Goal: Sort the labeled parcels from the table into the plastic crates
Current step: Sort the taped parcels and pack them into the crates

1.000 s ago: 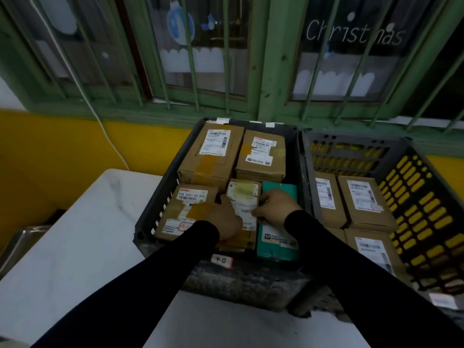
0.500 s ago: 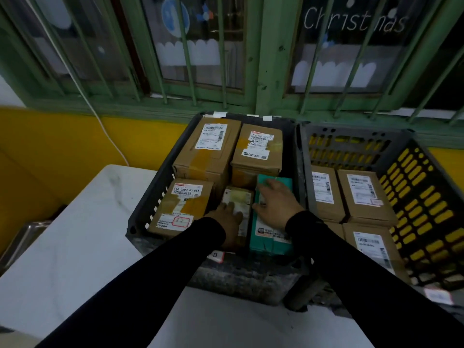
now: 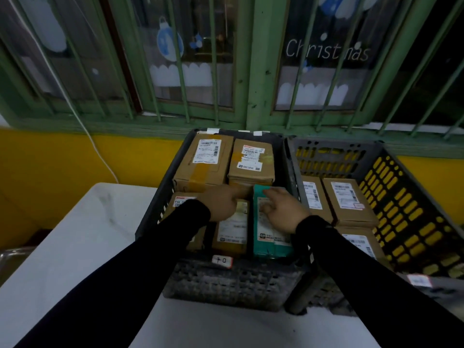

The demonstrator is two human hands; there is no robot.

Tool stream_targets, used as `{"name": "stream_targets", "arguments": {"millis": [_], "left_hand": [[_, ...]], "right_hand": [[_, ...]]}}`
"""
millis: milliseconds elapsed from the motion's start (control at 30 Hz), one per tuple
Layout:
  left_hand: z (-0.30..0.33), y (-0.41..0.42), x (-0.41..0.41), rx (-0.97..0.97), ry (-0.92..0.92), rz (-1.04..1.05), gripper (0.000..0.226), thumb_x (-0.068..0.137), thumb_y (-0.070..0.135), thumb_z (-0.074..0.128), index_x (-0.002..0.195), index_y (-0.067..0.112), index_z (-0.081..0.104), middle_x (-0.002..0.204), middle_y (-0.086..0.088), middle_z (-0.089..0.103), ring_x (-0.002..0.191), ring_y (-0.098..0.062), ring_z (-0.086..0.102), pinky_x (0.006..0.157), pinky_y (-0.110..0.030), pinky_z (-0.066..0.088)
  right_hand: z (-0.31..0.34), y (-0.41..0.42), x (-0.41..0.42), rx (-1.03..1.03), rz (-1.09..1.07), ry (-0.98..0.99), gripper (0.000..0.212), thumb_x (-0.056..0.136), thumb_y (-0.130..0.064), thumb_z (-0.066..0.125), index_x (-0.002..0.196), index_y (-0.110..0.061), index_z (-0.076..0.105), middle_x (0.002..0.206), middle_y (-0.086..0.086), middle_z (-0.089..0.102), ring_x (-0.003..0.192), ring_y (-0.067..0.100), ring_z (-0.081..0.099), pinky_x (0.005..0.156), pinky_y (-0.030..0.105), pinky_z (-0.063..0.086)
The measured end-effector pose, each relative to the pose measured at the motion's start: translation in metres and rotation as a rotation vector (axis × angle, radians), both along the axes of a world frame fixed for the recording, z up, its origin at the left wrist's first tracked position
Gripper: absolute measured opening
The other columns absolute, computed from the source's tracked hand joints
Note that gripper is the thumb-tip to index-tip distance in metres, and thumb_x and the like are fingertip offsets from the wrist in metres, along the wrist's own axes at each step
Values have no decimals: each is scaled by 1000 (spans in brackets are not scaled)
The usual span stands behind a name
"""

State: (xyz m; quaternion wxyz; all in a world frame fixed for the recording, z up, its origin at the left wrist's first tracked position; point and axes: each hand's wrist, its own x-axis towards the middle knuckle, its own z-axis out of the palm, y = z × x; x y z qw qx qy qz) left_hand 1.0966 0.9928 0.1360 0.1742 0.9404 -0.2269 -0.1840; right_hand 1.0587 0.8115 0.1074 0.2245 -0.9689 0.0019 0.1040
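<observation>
The white worktop carries 2 crates: the left crate is packed with brown parcels, and the right crate beside it holds more. In the left crate's near right corner lies a teal parcel, a narrow brown parcel touching its left side. The right hand rests spread on the teal parcel; the left hand hovers over the narrow one, forefinger extended.

One head-worn camera, looking forward and down from above the sleeves, close over the left crate on the white table. Its wide angle also takes in the barred window straight ahead.
</observation>
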Motion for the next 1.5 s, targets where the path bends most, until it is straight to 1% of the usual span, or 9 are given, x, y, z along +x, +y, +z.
{"name": "stream_targets", "arguments": {"millis": [133, 267, 467, 567, 800, 900, 1033, 1267, 1500], "left_hand": [[22, -6, 3, -390, -88, 57, 38, 104, 19, 40, 140, 17, 50, 145, -4, 49, 131, -20, 46, 102, -25, 36], [39, -39, -7, -796, -62, 131, 35, 103, 20, 45, 136, 17, 55, 130, 2, 59, 118, -11, 54, 98, -21, 40], [65, -126, -78, -1078, 174, 41, 32, 104, 21, 44, 134, 16, 53, 137, -7, 56, 125, -20, 54, 108, -36, 42], [72, -180, -125, -1161, 282, -9, 32, 105, 19, 41, 133, 12, 54, 127, -8, 61, 115, -19, 59, 97, -27, 46], [68, -356, -291, -1173, 505, -218, 28, 105, 26, 40, 127, 18, 56, 123, -6, 64, 114, -18, 62, 101, -33, 47], [67, -435, -373, -1145, 587, -328, 32, 105, 26, 40, 131, 15, 55, 120, -6, 65, 112, -18, 62, 102, -33, 47], [66, -533, -470, -1097, 680, -471, 29, 106, 26, 38, 127, 17, 55, 121, -8, 64, 112, -18, 62, 101, -32, 47], [48, -688, -612, -1031, 876, -709, 22, 105, 28, 39, 113, 25, 60, 112, -1, 65, 104, -15, 63, 95, -32, 46], [47, -842, -743, -994, 973, -853, 34, 105, 28, 39, 130, 14, 58, 119, -5, 67, 111, -17, 63, 103, -39, 46]], "right_hand": [[20, -17, -27, 215, -217, -229, 47, 104, -36, 43, 146, -16, 43, 150, 7, 44, 134, 23, 45, 109, 32, 36], [37, -42, -66, 359, -432, -406, 44, 103, -39, 44, 142, -20, 48, 143, 1, 52, 121, 13, 53, 95, 25, 41], [59, -103, -156, 444, -661, -597, 47, 103, -46, 40, 145, -24, 44, 146, -3, 46, 113, 6, 46, 91, 23, 34], [63, -149, -216, 478, -738, -692, 43, 103, -41, 43, 141, -21, 48, 141, 0, 51, 115, 9, 50, 96, 29, 43], [47, -299, -423, 595, -1046, -850, 42, 94, -55, 46, 127, -32, 54, 118, -6, 62, 113, 18, 61, 101, 50, 49], [47, -355, -517, 650, -1200, -937, 24, 102, -39, 46, 122, -29, 53, 116, -5, 61, 112, 19, 63, 100, 45, 51], [53, -413, -628, 673, -1374, -1049, 30, 104, -32, 44, 129, -18, 54, 122, 2, 60, 107, 17, 65, 91, 34, 54], [41, -502, -782, 583, -1597, -1137, 34, 104, -38, 42, 133, -23, 53, 125, 0, 61, 107, 15, 65, 91, 34, 52], [51, -603, -910, 418, -1759, -1166, 38, 104, -40, 41, 135, -21, 52, 123, 2, 62, 104, 14, 65, 82, 29, 50]]}}
